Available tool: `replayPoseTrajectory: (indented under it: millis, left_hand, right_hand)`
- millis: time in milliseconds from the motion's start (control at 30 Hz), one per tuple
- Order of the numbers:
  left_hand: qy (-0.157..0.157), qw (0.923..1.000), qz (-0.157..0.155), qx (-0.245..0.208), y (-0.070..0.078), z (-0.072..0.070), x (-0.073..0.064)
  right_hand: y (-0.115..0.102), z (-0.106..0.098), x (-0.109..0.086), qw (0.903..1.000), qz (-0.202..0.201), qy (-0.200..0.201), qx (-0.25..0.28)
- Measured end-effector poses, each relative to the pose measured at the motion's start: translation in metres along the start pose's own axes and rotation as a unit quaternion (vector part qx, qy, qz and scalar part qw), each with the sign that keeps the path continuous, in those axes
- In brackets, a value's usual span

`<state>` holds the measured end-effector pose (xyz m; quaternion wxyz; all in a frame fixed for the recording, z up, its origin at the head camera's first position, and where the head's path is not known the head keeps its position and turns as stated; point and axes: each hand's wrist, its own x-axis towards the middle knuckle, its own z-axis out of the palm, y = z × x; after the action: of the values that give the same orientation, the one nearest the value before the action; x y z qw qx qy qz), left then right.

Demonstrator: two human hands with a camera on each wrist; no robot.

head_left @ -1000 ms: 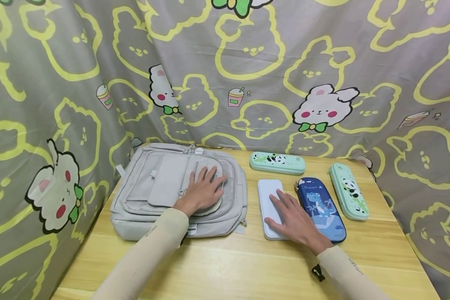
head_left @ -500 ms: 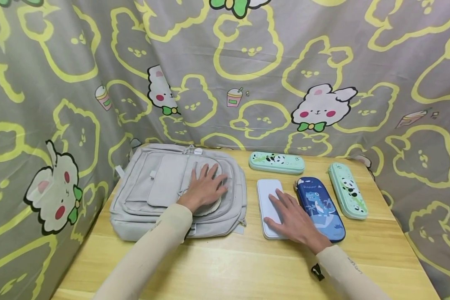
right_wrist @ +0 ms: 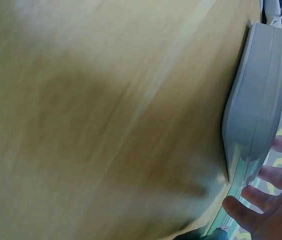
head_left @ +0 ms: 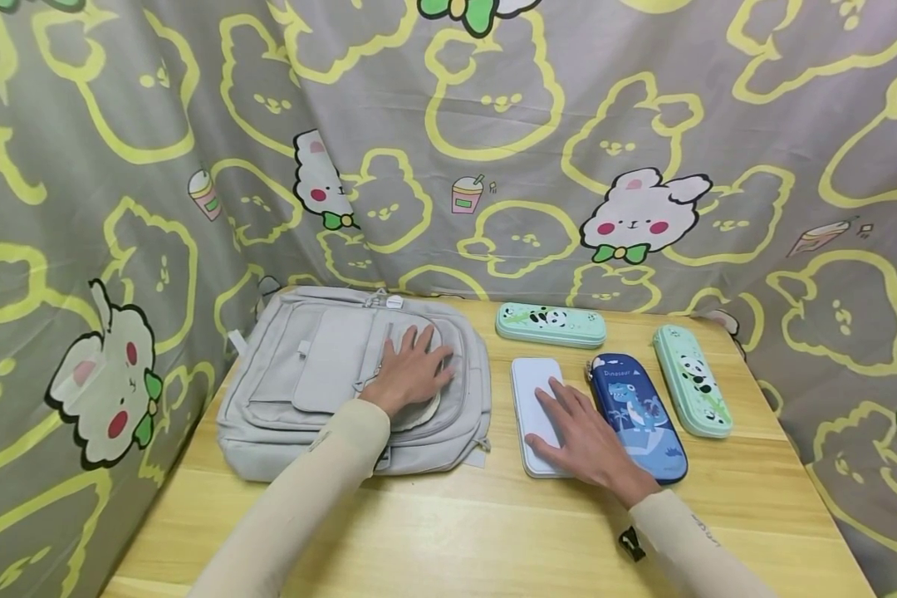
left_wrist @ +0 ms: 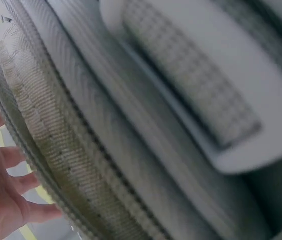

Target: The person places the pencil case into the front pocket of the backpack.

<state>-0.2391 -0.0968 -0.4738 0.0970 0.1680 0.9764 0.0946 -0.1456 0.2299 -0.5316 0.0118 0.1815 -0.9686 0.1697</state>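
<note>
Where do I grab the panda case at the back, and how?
Probably best to grip the back panda case across its middle, by both long edges, coming from above. It is slim, lies flat with a long side toward you, and nothing covers it.

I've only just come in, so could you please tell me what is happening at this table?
A person has their left hand spread over a grey backpack lying on the wooden table, and their right hand spread over a white case. A blue dinosaur case lies beside that, with a green panda case behind and a second panda case to its right.
</note>
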Motion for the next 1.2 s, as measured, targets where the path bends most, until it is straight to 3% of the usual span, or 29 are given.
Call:
replayPoseTrajectory:
  millis: [800, 1200]
  left_hand:
    - [-0.033, 0.9991, 0.008, -0.027, -0.001, -0.034, -0.002]
    - [-0.002, 0.9976, 0.024, -0.065, -0.009, -0.054, -0.009]
  right_hand:
    - [0.000, 0.000, 0.000, 0.9999, 0.010, -0.007, 0.005]
    - [0.001, 0.001, 0.000, 0.9999, 0.012, -0.008, 0.003]
